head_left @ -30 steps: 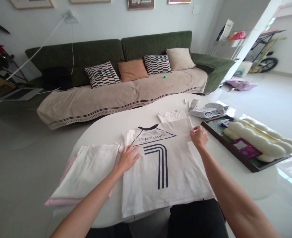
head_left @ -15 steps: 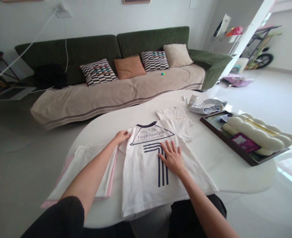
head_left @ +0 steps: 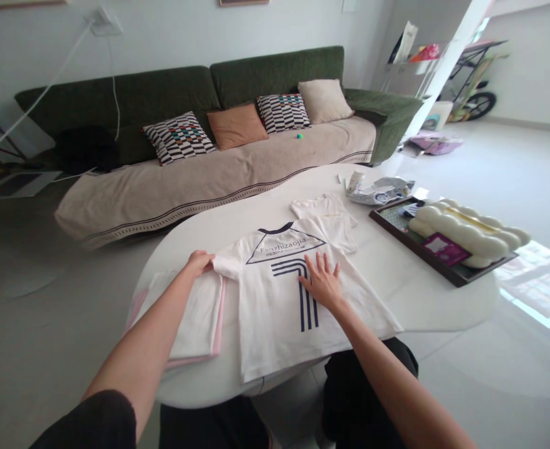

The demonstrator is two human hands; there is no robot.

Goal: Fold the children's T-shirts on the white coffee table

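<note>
A white T-shirt [head_left: 270, 305] with dark blue lettering and a striped number 7 lies spread on the white table, collar away from me, its lower hem over the near edge. My left hand [head_left: 201, 262] is closed on the end of its left sleeve, pulled out sideways. Flat on the shirt, beside the number, rests my right hand [head_left: 324, 280] with its fingers spread. Folded white and pink clothes [head_left: 195, 324] lie to the left, partly under my left forearm. Another folded pale garment [head_left: 319, 206] lies beyond the shirt's right shoulder.
On the table's right stands a dark-rimmed tray [head_left: 415, 254] with a cream puffy tissue-box cover [head_left: 471, 234]. Behind it lie a silvery plastic bag [head_left: 380, 190] and a small white bottle [head_left: 355, 181]. A green sofa [head_left: 279, 65] with cushions stands past the white table [head_left: 200, 227].
My left hand has moved left, drawing the sleeve out from the shirt's side. My right hand stays flat on the shirt. The view has shifted slightly.
</note>
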